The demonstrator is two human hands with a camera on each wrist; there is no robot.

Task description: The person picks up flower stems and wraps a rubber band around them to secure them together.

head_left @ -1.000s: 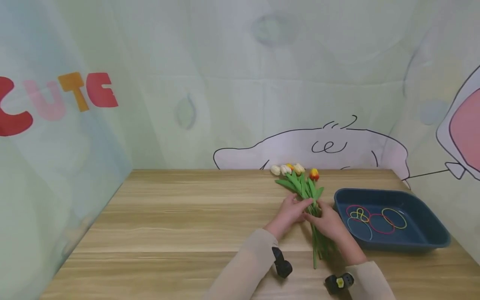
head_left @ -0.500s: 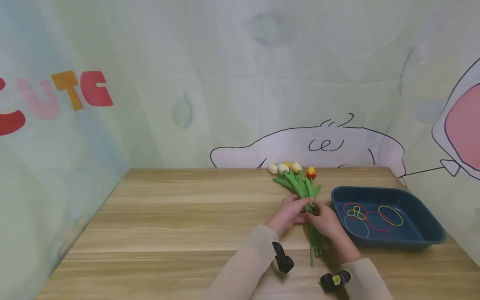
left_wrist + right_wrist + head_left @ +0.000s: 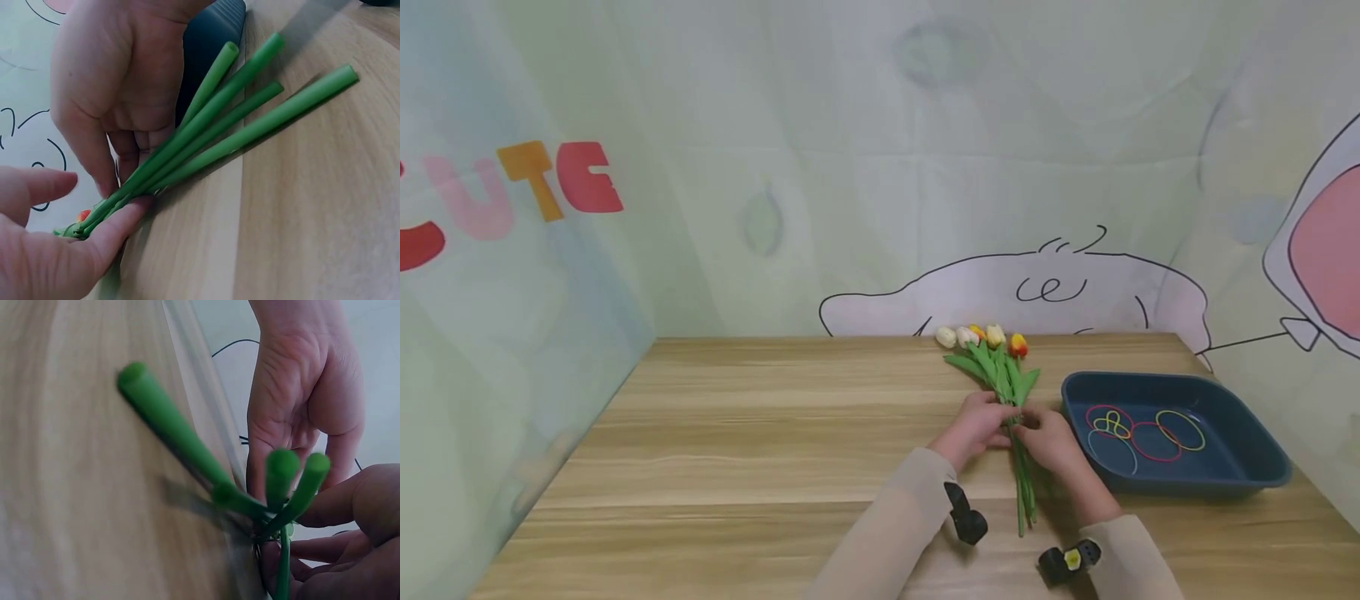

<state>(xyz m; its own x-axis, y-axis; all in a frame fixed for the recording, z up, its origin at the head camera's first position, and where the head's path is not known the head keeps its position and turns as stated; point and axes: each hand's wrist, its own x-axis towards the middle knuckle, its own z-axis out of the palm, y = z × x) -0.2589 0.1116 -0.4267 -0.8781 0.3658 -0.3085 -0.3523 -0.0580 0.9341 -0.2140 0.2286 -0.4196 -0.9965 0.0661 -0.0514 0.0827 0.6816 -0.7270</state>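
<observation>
Green artificial tulip stems (image 3: 1021,475) lie bunched on the wooden table (image 3: 760,433), just left of the blue tray (image 3: 1262,479) of rubber bands (image 3: 1150,433). Left hand (image 3: 976,425) and right hand (image 3: 1051,440) both pinch the bunch just below the leaves. Risk: the cut ends splay apart in the wrist views, so a loose pinch could let one stem slide out. Blooms (image 3: 981,336) white, yellow, orange-red, pointing toward the wall.

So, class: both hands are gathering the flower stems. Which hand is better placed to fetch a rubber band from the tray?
Probably the right hand: it lies beside the tray holding the rubber bands, with the stems between the tray and the left hand, which could go on holding them.
</observation>
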